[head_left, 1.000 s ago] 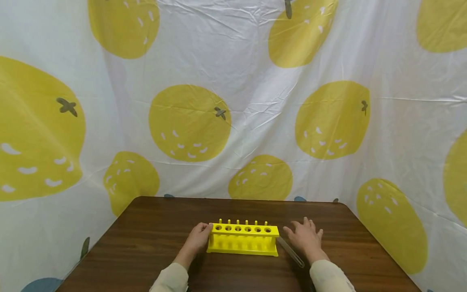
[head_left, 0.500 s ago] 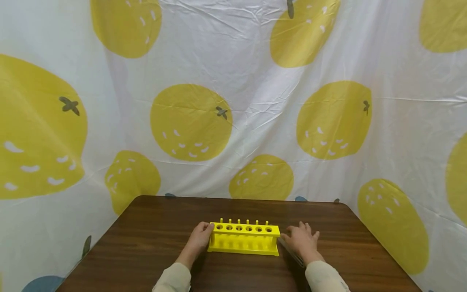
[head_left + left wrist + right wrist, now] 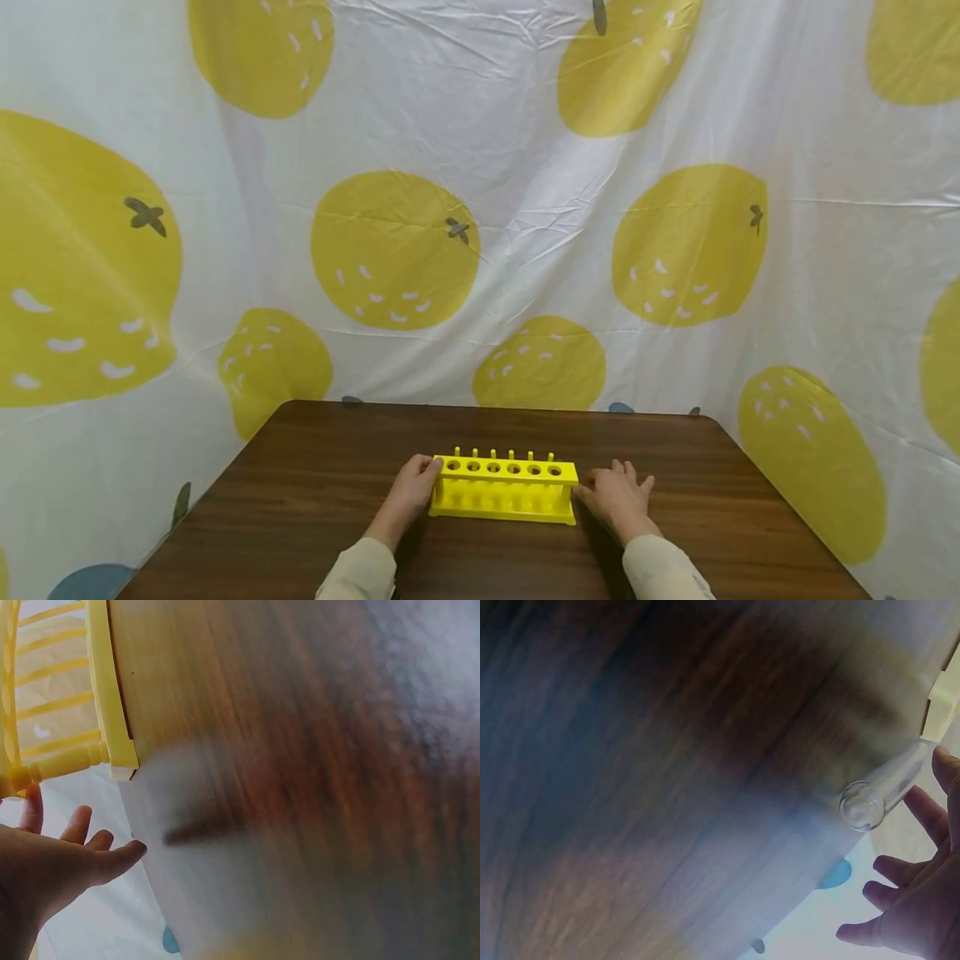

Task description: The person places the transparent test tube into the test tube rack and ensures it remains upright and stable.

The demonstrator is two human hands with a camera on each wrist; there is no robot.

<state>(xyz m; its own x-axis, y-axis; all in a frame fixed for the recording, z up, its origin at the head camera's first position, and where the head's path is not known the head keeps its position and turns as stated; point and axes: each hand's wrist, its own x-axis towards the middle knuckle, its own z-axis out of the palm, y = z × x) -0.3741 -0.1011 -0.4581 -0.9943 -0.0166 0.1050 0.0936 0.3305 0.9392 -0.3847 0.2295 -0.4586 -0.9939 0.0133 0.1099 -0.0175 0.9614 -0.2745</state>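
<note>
A bright yellow test tube rack stands upright on the table, a row of round holes along its top and pegs behind. My left hand pinches the rack's left end at the top; in the left wrist view its other fingers spread loosely below. Just off the rack's right end, my right hand has thumb and index finger on either side of a clear glass test tube lying on the tabletop. The remaining fingers stick out. From the head view, the right hand and forearm hide the tube.
The dark wood-grain table extends around the rack, with rounded far corners. A white curtain printed with yellow fruit hangs behind it and along both sides.
My right hand has moved left and down onto the test tube, its thumb and index finger closing in. The left hand stays at the rack's left end. The rack looks unmoved.
</note>
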